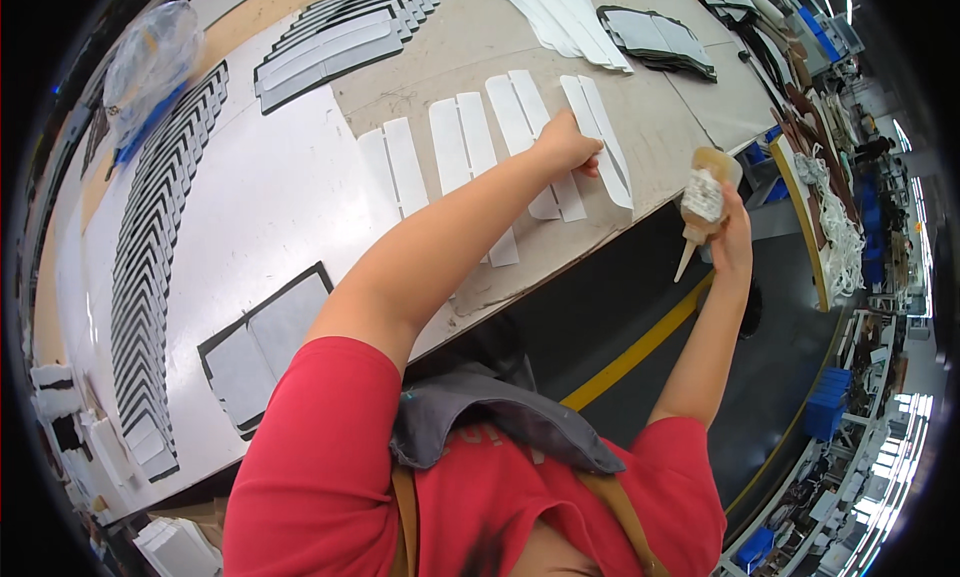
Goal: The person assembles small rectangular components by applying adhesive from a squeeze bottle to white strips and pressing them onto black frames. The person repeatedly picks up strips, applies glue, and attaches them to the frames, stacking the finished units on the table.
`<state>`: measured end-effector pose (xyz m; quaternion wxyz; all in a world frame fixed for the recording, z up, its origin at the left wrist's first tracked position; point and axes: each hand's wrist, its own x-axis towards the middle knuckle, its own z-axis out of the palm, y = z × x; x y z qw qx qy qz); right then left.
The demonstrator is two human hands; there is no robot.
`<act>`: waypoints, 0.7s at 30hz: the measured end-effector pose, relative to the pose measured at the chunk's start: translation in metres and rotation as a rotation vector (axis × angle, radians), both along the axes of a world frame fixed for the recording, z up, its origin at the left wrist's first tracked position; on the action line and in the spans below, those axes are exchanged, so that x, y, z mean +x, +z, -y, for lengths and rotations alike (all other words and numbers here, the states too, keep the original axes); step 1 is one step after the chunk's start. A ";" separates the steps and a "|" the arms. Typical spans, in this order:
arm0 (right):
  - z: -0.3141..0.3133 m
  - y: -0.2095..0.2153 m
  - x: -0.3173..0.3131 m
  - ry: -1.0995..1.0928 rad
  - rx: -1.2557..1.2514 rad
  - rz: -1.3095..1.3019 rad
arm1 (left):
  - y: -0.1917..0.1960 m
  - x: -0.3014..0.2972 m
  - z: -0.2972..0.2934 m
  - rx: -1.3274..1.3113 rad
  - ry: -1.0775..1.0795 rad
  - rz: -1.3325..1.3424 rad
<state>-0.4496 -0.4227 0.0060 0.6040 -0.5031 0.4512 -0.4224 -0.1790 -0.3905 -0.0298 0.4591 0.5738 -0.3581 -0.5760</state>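
My left hand (568, 142) reaches across the worktable (470, 37) and presses its fingertips on a pair of long white strips (598, 137) lying at the table's right edge. More white strip pairs (462, 142) lie in a row to the left of it. My right hand (730, 239) is off the table's edge, gripping an amber squeeze bottle (704, 199) with a white label, its white nozzle tipped down and to the left over the floor.
Rows of overlapped grey and white cut pieces (150, 257) fan along the left and the far side (345, 32). Two grey panels (262, 345) lie near me. A white stack (565, 19), dark grey stack (655, 39) and a plastic bag (150, 62) sit farther off.
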 end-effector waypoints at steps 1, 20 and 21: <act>-0.008 0.002 -0.003 -0.048 0.023 0.146 | 0.004 -0.003 -0.001 0.000 -0.001 0.010; -0.042 0.006 0.129 0.273 0.024 0.395 | 0.002 0.156 -0.205 -0.377 0.130 1.164; -0.040 0.002 0.142 0.324 -0.002 0.369 | -0.007 0.161 -0.213 -0.405 0.131 1.197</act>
